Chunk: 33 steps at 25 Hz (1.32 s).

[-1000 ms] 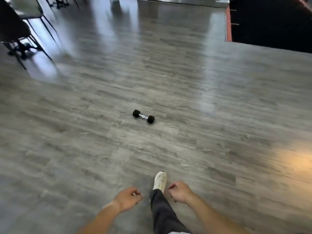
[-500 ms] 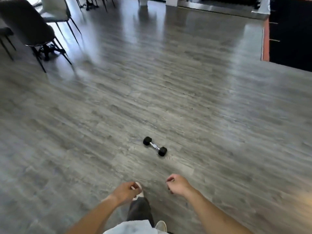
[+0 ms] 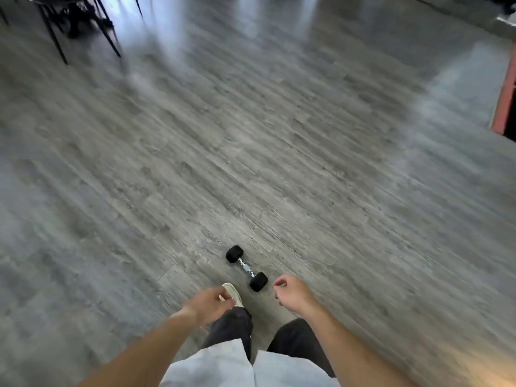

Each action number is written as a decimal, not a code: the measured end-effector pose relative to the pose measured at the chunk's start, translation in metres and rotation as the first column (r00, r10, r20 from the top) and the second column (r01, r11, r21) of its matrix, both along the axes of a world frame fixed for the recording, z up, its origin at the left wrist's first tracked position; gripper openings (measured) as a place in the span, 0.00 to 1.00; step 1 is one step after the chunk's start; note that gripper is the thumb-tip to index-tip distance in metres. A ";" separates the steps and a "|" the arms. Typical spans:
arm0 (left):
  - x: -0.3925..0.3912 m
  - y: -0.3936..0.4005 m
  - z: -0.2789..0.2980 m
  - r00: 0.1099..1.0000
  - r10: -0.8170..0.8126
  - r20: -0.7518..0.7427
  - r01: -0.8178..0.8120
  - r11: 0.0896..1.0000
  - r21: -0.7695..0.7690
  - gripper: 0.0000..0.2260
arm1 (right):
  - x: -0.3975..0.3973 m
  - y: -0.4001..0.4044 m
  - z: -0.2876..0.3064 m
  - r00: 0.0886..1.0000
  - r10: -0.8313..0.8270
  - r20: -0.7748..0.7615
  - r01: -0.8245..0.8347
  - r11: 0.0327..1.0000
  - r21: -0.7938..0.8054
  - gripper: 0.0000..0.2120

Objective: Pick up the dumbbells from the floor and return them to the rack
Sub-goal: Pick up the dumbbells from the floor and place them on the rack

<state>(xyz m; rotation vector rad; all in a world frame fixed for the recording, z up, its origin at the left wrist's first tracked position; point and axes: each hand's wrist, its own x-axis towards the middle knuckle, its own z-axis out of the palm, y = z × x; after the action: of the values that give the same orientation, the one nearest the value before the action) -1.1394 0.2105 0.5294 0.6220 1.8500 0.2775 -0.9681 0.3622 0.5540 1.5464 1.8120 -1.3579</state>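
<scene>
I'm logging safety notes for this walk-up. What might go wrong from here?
The dumbbell lies just ahead of the white shoe, so another stride might kick it or trip on it. Both hands, left hand and right hand, are empty and loosely curled, so a hurried grab might miss the short handle.

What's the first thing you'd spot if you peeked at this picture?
A small black dumbbell lying alone on the big grey wood floor, just ahead of a white shoe. Two bare hands hang over it, the left hand above the shoe and the right hand beside the dumbbell, both empty. Dark chair legs stand far off, top left.
</scene>
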 end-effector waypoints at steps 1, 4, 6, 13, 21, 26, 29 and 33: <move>-0.004 0.016 -0.002 1.000 0.005 -0.001 -0.005 1.000 -0.007 0.07 | -0.014 0.015 -0.007 1.000 0.014 0.002 -0.014 1.000 -0.011 0.09; -0.003 0.047 -0.021 0.999 0.048 -0.001 -0.048 0.998 -0.048 0.09 | -0.050 0.041 -0.045 0.997 0.078 0.010 -0.077 0.993 -0.086 0.09; 0.006 0.056 -0.053 0.988 0.152 0.037 -0.148 0.984 -0.095 0.10 | -0.070 0.054 -0.088 0.992 0.128 0.011 -0.125 0.980 -0.156 0.10; 0.061 0.083 -0.253 0.878 0.461 0.130 -0.417 0.868 -0.269 0.06 | -0.097 0.096 -0.318 0.973 0.208 0.102 -0.173 0.944 -0.280 0.09; 0.114 0.109 -0.524 0.734 0.676 0.063 -0.618 0.704 -0.349 0.10 | -0.101 0.104 -0.592 0.919 0.324 0.225 -0.284 0.939 -0.193 0.15; 0.132 0.126 -0.608 0.475 0.876 0.084 -0.822 0.475 -0.313 0.38 | -0.129 0.092 -0.687 0.898 0.380 0.222 -0.354 0.923 -0.149 0.24; 0.127 0.143 -0.592 0.405 0.910 0.082 -0.855 0.409 -0.318 0.51 | -0.134 0.091 -0.671 0.839 0.471 0.272 -0.439 0.882 -0.170 0.22; 0.110 0.139 -0.500 0.531 0.845 0.066 -0.792 0.522 -0.317 0.38 | -0.122 0.088 -0.572 0.880 0.379 0.287 -0.312 0.916 -0.252 0.15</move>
<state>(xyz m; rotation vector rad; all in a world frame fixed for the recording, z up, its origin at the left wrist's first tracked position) -1.0299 0.3500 0.0290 -0.5310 1.8020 0.6962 -1.0897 0.4501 -0.0182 1.1873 1.5941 -1.0041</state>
